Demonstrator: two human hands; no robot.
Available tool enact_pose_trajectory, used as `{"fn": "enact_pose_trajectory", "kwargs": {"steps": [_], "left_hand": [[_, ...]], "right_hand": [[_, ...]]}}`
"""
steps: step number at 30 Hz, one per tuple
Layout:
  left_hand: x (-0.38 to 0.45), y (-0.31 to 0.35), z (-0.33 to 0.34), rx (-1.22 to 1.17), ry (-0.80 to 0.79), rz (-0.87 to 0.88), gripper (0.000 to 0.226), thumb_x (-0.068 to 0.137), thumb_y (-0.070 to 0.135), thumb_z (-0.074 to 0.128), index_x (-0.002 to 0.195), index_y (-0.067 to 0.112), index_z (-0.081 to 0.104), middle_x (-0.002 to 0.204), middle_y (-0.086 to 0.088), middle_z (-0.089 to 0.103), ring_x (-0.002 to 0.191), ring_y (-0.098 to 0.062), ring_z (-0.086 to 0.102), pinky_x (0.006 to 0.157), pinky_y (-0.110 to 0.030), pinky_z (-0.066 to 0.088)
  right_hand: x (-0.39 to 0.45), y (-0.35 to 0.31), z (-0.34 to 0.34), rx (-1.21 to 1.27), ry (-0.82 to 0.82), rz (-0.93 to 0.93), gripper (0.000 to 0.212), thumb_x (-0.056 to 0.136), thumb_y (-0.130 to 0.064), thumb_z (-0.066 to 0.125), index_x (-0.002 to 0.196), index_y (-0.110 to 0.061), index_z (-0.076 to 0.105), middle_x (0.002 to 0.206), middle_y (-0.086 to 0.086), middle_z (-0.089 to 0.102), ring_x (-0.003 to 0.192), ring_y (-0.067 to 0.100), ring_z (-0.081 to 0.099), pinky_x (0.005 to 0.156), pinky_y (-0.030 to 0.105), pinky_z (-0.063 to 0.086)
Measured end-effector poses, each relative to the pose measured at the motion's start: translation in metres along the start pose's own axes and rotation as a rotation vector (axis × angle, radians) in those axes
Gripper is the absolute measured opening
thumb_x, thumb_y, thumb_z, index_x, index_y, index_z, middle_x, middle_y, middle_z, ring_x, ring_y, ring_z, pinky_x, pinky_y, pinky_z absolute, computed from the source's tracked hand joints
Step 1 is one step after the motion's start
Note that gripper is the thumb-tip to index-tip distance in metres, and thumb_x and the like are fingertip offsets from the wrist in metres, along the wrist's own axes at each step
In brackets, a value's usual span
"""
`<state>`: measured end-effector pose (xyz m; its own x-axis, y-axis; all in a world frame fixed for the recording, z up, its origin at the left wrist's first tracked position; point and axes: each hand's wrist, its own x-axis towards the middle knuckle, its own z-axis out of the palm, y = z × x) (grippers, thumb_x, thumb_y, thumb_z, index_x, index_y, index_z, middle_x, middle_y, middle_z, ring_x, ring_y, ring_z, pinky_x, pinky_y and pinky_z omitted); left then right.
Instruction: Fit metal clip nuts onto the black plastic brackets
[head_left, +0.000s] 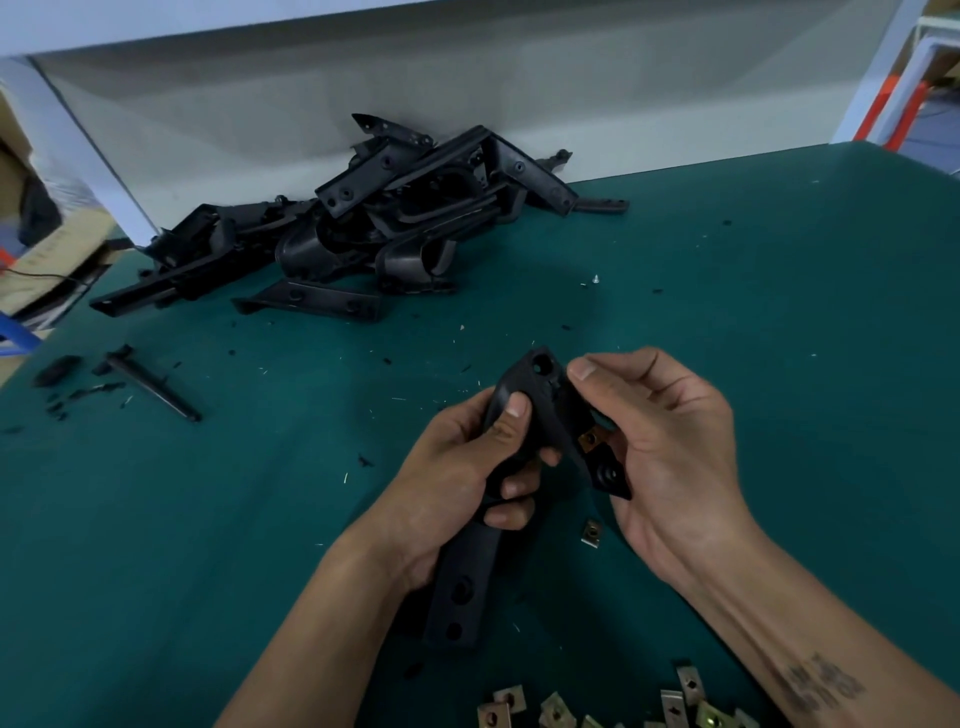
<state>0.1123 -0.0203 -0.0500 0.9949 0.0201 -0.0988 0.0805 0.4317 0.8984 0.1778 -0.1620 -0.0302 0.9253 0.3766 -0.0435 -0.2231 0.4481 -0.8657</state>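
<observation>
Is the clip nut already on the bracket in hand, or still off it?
On, it seems: a brass-coloured clip nut sits against the bracket edge between left hand and right hand. Whether it is fully seated, cannot tell.

Single head-worn wide-angle view, looking forward and steeply down onto a green table (779, 312); hands (670, 447) close below centre, bracket pile (363, 218) farther back. Edges appear curved, probably from lens distortion.
</observation>
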Motion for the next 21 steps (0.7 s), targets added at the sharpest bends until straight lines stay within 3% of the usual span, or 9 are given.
{"fn": "enact_pose_trajectory", "kwargs": {"steps": [11,16,21], "left_hand": [[0.0003,-0.0013,-0.0015,0.041,-0.002,0.011,0.031,0.097,0.038,0.057,0.105,0.008,0.064,0.081,-0.005,0.058,0.054,-0.007,0.037,0.041,-0.016,0.034],[0.0002,-0.0026,-0.0033,0.034,-0.026,0.028,0.028,0.098,0.037,0.057,0.101,0.010,0.064,0.080,-0.005,0.056,0.053,-0.007,0.037,0.041,-0.016,0.034],[0.0007,-0.0030,-0.0027,0.037,-0.026,0.043,0.027,0.098,0.037,0.056,0.097,0.012,0.066,0.079,-0.005,0.057,0.052,-0.007,0.037,0.040,-0.016,0.034]], "right_hand": [[-0.0024,-0.0026,0.0009,-0.013,0.015,-0.015,0.009,0.084,-0.007,0.076,0.078,-0.007,0.069,0.082,0.019,0.071,0.065,0.033,0.067,0.054,0.040,0.060],[-0.0050,-0.0043,0.0023,-0.054,-0.029,-0.007,0.010,0.080,-0.007,0.077,0.073,-0.011,0.073,0.086,0.021,0.073,0.063,0.033,0.067,0.055,0.041,0.059],[-0.0077,-0.0020,0.0022,-0.041,-0.088,-0.048,0.019,0.088,-0.005,0.067,0.069,-0.009,0.068,0.081,0.017,0.068,0.065,0.030,0.063,0.056,0.040,0.055]]}}
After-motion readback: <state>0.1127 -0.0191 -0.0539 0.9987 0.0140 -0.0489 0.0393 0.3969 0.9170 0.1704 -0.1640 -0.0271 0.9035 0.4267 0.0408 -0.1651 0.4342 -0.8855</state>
